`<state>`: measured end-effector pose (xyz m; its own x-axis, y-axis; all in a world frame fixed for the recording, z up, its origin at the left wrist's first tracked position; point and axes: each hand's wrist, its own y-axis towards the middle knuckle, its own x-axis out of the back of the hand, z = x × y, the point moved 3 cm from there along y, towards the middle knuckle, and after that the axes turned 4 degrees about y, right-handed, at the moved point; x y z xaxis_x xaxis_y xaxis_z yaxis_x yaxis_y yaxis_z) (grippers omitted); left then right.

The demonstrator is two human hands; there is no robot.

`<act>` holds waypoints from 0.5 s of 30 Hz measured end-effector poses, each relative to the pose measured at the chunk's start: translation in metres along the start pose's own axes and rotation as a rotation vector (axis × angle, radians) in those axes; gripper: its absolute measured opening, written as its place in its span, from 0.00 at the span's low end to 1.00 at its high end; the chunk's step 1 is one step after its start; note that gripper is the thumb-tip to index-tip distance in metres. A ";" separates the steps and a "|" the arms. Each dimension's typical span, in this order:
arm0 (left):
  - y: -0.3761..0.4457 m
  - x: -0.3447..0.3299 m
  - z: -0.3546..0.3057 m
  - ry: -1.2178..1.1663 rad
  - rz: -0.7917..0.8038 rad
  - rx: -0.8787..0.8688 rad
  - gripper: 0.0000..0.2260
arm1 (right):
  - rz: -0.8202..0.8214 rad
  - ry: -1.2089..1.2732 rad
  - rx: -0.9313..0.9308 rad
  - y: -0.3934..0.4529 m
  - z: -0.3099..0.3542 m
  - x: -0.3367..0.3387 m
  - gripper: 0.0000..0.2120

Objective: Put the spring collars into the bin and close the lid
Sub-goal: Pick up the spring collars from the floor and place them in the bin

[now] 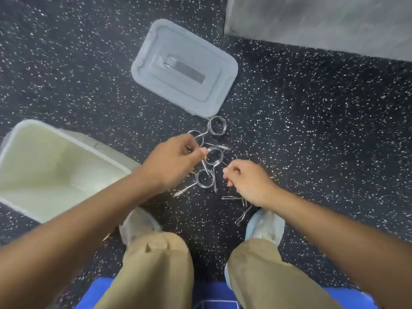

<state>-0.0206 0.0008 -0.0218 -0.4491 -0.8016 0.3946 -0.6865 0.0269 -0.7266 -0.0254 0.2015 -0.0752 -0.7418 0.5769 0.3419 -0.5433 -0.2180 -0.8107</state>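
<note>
Your left hand [176, 161] fingers pinched on a spring collar [214, 156], your right hand [245, 181] fingers curled over more handles, grip unclear, spring collars [204, 179] scattered on the speckled floor [312, 130], open bin [51, 170] at left, lid [185, 70] lying beyond.
</note>
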 end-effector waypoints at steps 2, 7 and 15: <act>0.021 -0.003 0.002 0.147 -0.014 -0.054 0.09 | -0.031 -0.224 0.093 0.014 -0.008 -0.002 0.11; 0.082 -0.014 0.016 0.473 -0.050 -0.201 0.13 | -0.077 -0.663 0.445 0.049 -0.027 -0.023 0.13; 0.151 -0.033 0.021 0.800 -0.067 -0.358 0.22 | -0.175 -0.952 0.703 0.088 -0.042 -0.047 0.27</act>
<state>-0.0976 0.0188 -0.1560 -0.5756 -0.1529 0.8033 -0.8035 0.2884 -0.5208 -0.0222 0.1881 -0.1823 -0.4682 -0.1084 0.8769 -0.5419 -0.7487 -0.3819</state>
